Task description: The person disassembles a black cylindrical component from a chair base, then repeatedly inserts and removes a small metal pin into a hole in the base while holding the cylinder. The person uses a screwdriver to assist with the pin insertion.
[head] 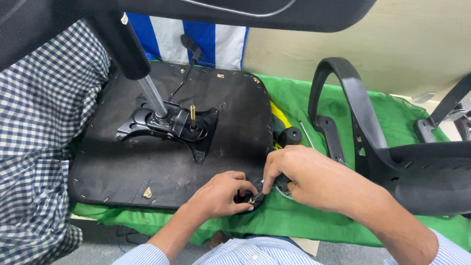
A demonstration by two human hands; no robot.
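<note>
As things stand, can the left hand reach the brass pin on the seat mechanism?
Probably yes: the left hand is busy at the seat's near edge, but only bare seat underside lies between it and the brass pin.

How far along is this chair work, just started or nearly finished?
Partway, it seems. Done: the metal mechanism sits fixed on the upturned seat base, with the gas cylinder in it. In hand: the left hand and right hand work a small black part at the seat's edge. Left: the armrest lies loose on the green cloth, unattached.
</note>
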